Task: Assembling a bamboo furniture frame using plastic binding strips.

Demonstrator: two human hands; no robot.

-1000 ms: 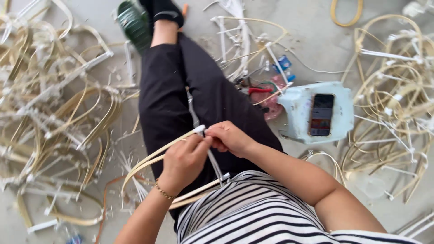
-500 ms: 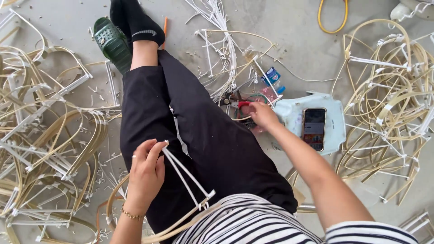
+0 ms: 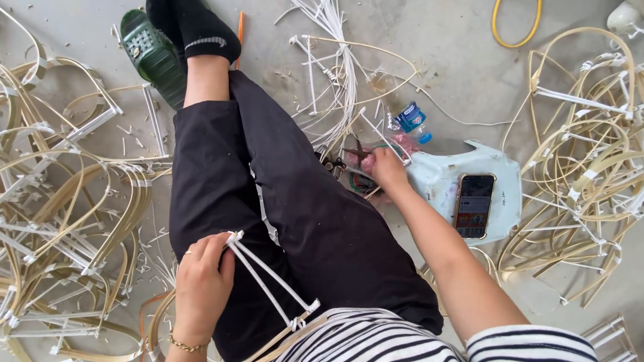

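My left hand [image 3: 201, 281] grips the top of a frame of white rods [image 3: 268, 278] tied to a curved cane strip, resting on my lap over black trousers [image 3: 282, 201]. My right hand [image 3: 386, 167] reaches out to the floor beside my knee and closes around small tools [image 3: 355, 155], apparently pliers or scissors, next to a pale blue upturned stool [image 3: 443, 177]. What exactly the fingers hold is partly hidden.
A phone [image 3: 474, 204] lies on the stool. A small bottle [image 3: 412, 121] sits behind it. Heaps of bent cane frames lie at left [image 3: 67, 221] and right [image 3: 583, 174]. White rods [image 3: 335, 60] pile ahead. A green sandal [image 3: 153, 57] and a yellow loop [image 3: 516, 27] lie farther off.
My right hand left the frame on my lap and reached to the tools by the stool. My left hand kept hold of the frame and lowered it slightly.
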